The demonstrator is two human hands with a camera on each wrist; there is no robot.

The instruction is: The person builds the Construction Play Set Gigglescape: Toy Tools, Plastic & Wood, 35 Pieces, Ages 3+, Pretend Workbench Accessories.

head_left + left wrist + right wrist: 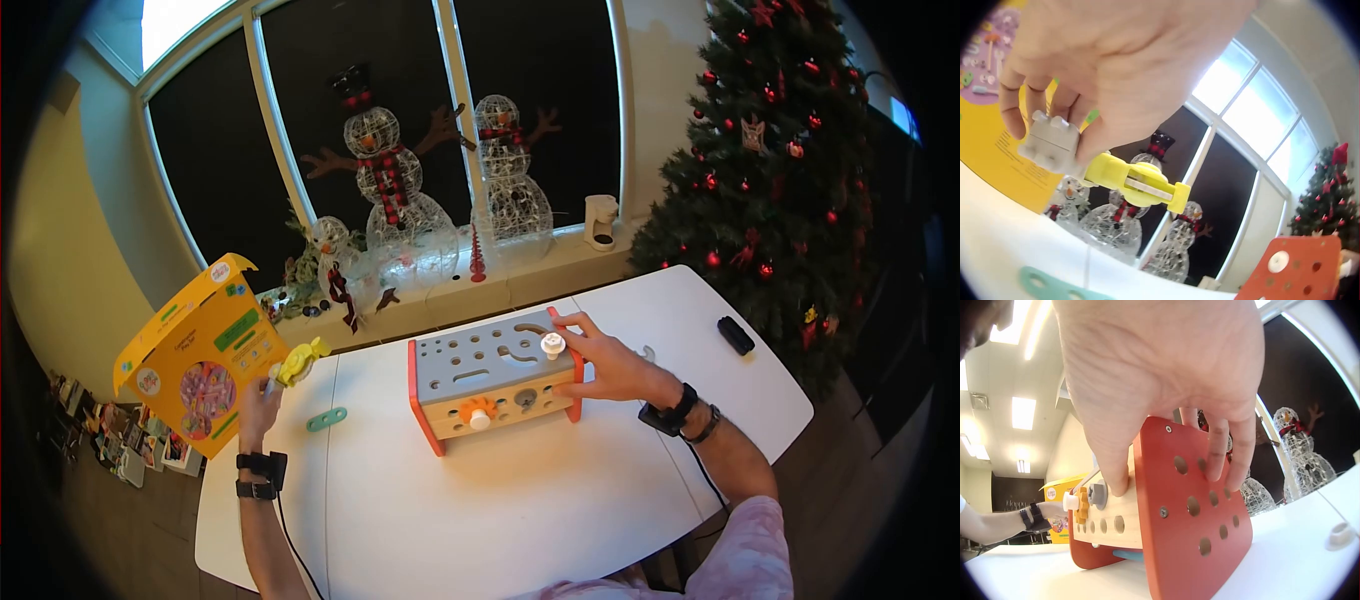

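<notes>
My left hand (pixel 258 405) pinches a yellow-green plastic toy piece (pixel 300 362) beside a yellow box. In the left wrist view the piece has a slot, and a grey lobed part (pixel 1052 145) sits at the fingertips. My right hand (pixel 608 362) grips the right end of a toy workbench (pixel 500 376), thumb on its wooden front and fingers over its red end panel (pixel 1179 537). The workbench has a grey, holed top with a white knob-headed screw (pixel 551 345) standing in it. On its front are an orange gear (pixel 466 408) and a grey bolt (pixel 525 399).
A teal holed strip (pixel 327 419) lies on the white table (pixel 400 520), left of the workbench. The yellow box (pixel 165 345) stands at the left. A small grey piece (pixel 648 354) and a black object (pixel 736 336) are at the right. Snowman decorations line the windowsill behind.
</notes>
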